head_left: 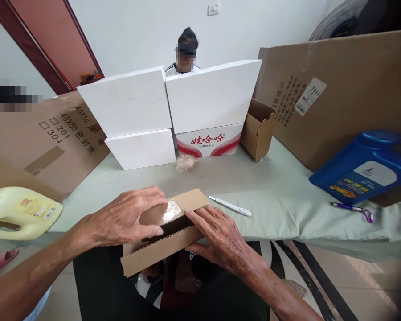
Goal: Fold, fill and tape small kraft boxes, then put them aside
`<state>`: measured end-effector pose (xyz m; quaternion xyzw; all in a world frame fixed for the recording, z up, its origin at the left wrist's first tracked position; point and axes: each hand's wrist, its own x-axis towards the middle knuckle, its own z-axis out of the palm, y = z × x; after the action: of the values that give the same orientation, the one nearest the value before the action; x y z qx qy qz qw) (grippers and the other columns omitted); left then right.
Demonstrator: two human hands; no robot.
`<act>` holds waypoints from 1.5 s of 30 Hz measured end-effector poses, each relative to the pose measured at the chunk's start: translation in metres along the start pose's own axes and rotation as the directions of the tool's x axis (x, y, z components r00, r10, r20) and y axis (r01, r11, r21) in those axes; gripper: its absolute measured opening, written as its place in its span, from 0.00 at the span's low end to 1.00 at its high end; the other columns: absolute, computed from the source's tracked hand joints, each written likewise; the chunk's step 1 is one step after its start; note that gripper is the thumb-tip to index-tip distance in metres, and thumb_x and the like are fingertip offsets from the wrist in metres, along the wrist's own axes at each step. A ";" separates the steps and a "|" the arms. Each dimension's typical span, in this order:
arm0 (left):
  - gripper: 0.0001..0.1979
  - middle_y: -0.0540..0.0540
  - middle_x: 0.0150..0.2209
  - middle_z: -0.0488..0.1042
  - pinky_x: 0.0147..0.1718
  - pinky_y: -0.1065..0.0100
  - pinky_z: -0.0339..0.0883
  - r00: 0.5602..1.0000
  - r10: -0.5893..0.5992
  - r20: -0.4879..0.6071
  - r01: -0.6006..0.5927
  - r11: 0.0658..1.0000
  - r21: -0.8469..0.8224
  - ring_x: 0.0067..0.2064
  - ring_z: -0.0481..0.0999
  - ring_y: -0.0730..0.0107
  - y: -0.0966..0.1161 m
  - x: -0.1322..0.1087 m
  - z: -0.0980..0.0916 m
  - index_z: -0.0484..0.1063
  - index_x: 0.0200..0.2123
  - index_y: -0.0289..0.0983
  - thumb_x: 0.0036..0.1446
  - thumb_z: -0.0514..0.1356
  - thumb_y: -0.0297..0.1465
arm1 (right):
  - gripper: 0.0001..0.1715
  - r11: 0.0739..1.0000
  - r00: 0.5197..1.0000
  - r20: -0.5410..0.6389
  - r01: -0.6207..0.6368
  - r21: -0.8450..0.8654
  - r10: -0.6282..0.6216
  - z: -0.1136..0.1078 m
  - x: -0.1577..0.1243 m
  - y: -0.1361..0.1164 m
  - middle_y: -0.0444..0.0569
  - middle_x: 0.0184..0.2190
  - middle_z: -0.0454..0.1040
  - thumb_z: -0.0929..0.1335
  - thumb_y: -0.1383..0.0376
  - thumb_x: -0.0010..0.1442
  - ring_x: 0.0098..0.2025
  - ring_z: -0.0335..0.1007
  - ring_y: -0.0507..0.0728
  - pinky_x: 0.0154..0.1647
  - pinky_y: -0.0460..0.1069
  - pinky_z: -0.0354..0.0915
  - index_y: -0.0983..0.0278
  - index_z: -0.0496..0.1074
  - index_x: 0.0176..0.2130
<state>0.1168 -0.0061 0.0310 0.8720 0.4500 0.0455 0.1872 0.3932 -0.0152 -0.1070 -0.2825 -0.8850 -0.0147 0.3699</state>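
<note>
A small brown cardboard box [163, 250] is held tilted between both hands at the table's front edge, with a dark gap between its two long panels. A shiny patch of clear tape [171, 210] lies on its far panel. My left hand [130, 216] grips the box from the left, thumb by the gap and fingers over the far panel. On the right end, my right hand [218, 232] is closed round it, fingers on top and thumb below. Just beyond my right hand lies a white-handled craft knife [230, 206].
White boxes [214, 96] stand stacked at the back, beside a small open carton [258, 129] and crumpled clear tape [186, 163]. A yellow jug [23, 213] is left; a blue bottle [364, 167] and purple razor [352, 208] are right. A person [186, 49] sits behind the boxes.
</note>
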 end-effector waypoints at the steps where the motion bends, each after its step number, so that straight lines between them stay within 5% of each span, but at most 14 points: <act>1: 0.20 0.45 0.57 0.80 0.49 0.62 0.77 1.000 0.003 -0.014 -0.003 1.000 0.014 0.53 0.82 0.57 0.001 -0.002 0.002 0.79 0.58 0.43 0.64 0.68 0.37 | 0.37 1.000 1.000 0.005 -0.001 -0.008 0.001 0.000 0.001 -0.001 0.56 0.49 0.80 0.78 0.57 0.68 0.48 0.76 0.65 0.45 0.58 0.73 0.65 0.65 0.67; 9: 0.13 0.42 0.54 0.82 0.48 0.59 0.78 0.967 0.113 -0.229 -0.068 0.978 0.196 0.50 0.84 0.56 -0.004 -0.009 0.026 0.82 0.53 0.41 0.69 0.64 0.35 | 0.43 0.999 1.000 0.029 0.004 -0.033 -0.003 0.003 0.004 -0.009 0.58 0.52 0.80 0.80 0.58 0.66 0.53 0.76 0.67 0.48 0.61 0.75 0.66 0.63 0.70; 17: 0.11 0.42 0.52 0.83 0.41 0.65 0.78 0.896 0.199 -0.397 -0.162 0.979 0.124 0.45 0.84 0.64 -0.002 -0.014 0.036 0.86 0.41 0.41 0.69 0.61 0.27 | 0.46 1.000 0.999 0.039 -0.014 -0.020 0.015 0.002 0.007 -0.015 0.58 0.54 0.79 0.80 0.58 0.66 0.55 0.76 0.67 0.51 0.62 0.76 0.64 0.61 0.72; 23: 0.12 0.43 0.47 0.84 0.35 0.68 0.77 0.873 0.195 -0.448 -0.173 0.981 0.090 0.39 0.83 0.68 0.001 -0.014 0.041 0.86 0.39 0.41 0.68 0.61 0.24 | 0.47 0.999 0.999 0.043 -0.016 -0.039 0.018 0.005 0.009 -0.017 0.57 0.51 0.80 0.81 0.61 0.63 0.52 0.76 0.67 0.47 0.61 0.75 0.66 0.61 0.71; 30: 0.11 0.43 0.40 0.82 0.41 0.63 0.77 0.822 0.341 -0.457 -0.229 0.931 0.284 0.41 0.83 0.64 0.001 -0.012 0.044 0.82 0.37 0.38 0.70 0.59 0.23 | 0.47 0.998 0.998 0.058 -0.026 -0.050 0.029 0.007 0.011 -0.018 0.57 0.52 0.80 0.81 0.62 0.64 0.52 0.75 0.67 0.48 0.60 0.74 0.66 0.60 0.71; 40: 0.11 0.43 0.38 0.80 0.41 0.59 0.74 0.836 0.338 -0.433 -0.195 0.919 0.342 0.40 0.79 0.61 0.001 -0.013 0.043 0.74 0.39 0.37 0.70 0.54 0.20 | 0.52 0.996 0.997 0.069 -0.021 -0.090 0.027 0.007 0.017 -0.023 0.56 0.51 0.79 0.83 0.60 0.60 0.51 0.75 0.67 0.45 0.60 0.74 0.68 0.61 0.71; 45: 0.11 0.45 0.37 0.76 0.40 0.61 0.71 0.885 0.242 -0.398 -0.185 0.967 0.176 0.40 0.77 0.63 0.000 -0.016 0.038 0.70 0.37 0.39 0.71 0.53 0.21 | 0.52 0.997 0.995 0.094 -0.023 -0.077 0.030 0.003 0.017 -0.027 0.56 0.52 0.79 0.82 0.61 0.62 0.53 0.76 0.67 0.49 0.61 0.74 0.67 0.58 0.72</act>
<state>0.1164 -0.0294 -0.0028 0.8969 0.3827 0.2206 0.0224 0.3678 -0.0291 -0.0932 -0.3083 -0.8967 -0.0300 0.3163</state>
